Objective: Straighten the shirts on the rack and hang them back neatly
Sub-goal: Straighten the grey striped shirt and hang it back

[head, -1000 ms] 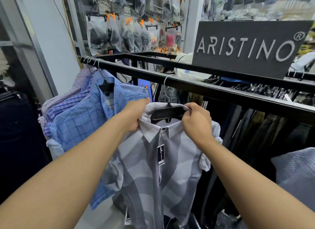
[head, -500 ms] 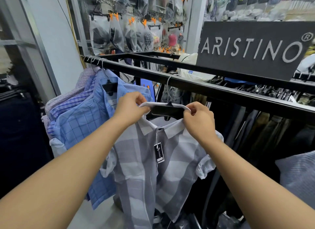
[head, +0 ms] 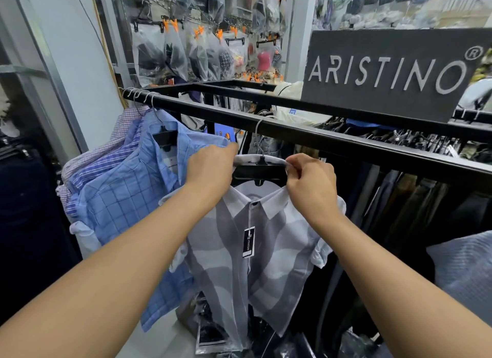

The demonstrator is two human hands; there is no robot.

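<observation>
1. while left hand [head: 210, 168] and right hand [head: 310, 183] pinch its collar, grey striped shirt [head: 266, 264] hangs on the near rail [head: 332, 141].
2. risk: uneven tug could slide it off the black hanger [head: 259, 175].

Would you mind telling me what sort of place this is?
Likely a clothing shop: a tagged grey shirt hangs on a rack, a brand sign stands above, and bagged goods hang behind.
</observation>
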